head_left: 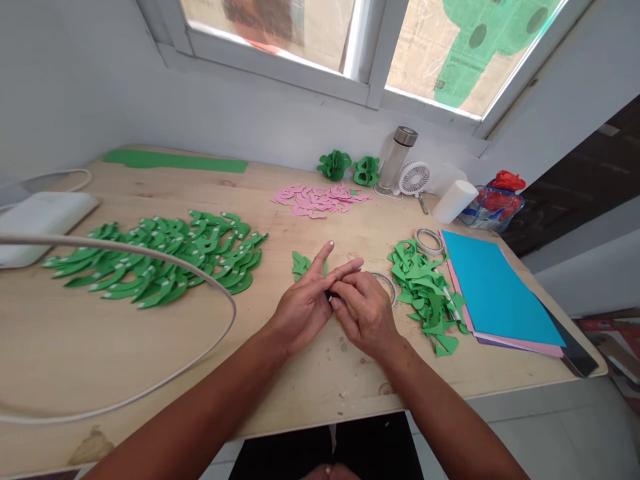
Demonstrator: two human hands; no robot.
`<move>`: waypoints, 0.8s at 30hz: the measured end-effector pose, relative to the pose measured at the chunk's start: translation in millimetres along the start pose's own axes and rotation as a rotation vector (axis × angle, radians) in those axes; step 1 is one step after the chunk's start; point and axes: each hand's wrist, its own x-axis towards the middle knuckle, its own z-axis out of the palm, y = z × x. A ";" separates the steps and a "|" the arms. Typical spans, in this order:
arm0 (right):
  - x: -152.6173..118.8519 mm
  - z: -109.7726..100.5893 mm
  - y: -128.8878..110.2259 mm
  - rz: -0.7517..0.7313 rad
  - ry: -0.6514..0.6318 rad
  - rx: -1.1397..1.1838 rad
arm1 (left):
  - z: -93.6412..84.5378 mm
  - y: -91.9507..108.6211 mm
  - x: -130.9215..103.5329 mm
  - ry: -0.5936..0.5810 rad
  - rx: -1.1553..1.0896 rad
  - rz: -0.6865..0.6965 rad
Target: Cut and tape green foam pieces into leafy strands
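My left hand (305, 308) is over the middle of the table, palm turned inward, with its fingers stretched out and apart. My right hand (367, 313) is closed, its fingertips pinched together against the fingers of my left hand. A small dark thing (329, 294) shows between the two hands; what it is I cannot make out. Just beyond my left fingers lie a few green paper pieces (301, 264). Partly hidden behind my right hand is a roll of tape (387, 287). To the right of it sits a heap of green paper scraps (425, 287).
Green cutouts with white tabs (170, 257) spread at left, behind a looping white cable (227, 327). Pink cutouts (323, 200), two green paper ornaments (334, 165), a glass bottle (395, 160) and a small fan (414, 179) stand farther back. Blue sheets (500, 287) lie right.
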 end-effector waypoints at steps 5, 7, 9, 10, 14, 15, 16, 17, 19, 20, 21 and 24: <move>-0.3 0.4 0.5 -0.012 0.011 0.024 | 0.3 0.0 0.2 0.011 -0.013 0.002; -0.5 0.8 0.8 -0.003 0.014 0.040 | 0.8 0.3 0.1 0.019 -0.009 -0.007; -0.6 1.4 1.1 0.010 0.018 0.050 | 1.3 0.7 -0.2 0.025 -0.005 -0.012; -0.6 1.6 1.3 0.015 0.020 0.055 | 1.6 0.9 -0.3 0.025 -0.002 -0.013; -0.4 2.2 1.8 0.018 0.030 0.079 | 1.5 1.0 -0.8 0.004 0.000 -0.011; -0.3 2.2 1.9 0.017 0.029 0.082 | 1.2 0.8 -0.8 -0.002 -0.001 -0.010; -0.2 2.2 1.9 0.018 0.026 0.083 | 0.9 0.7 -0.9 -0.006 -0.002 -0.011; -0.2 2.1 1.8 0.020 0.024 0.081 | 0.7 0.5 -0.9 -0.008 -0.004 -0.012; -0.1 2.0 1.5 0.022 0.020 0.075 | 0.5 0.3 -0.9 -0.009 -0.007 -0.016; 0.0 1.9 1.4 0.022 0.019 0.071 | 0.5 0.2 -0.9 -0.010 -0.007 -0.018; 0.1 1.9 1.2 0.020 0.019 0.067 | 0.7 0.1 -0.9 -0.009 -0.007 -0.019; 0.1 2.1 1.2 0.014 0.020 0.053 | 1.3 0.0 -1.0 0.000 0.000 -0.021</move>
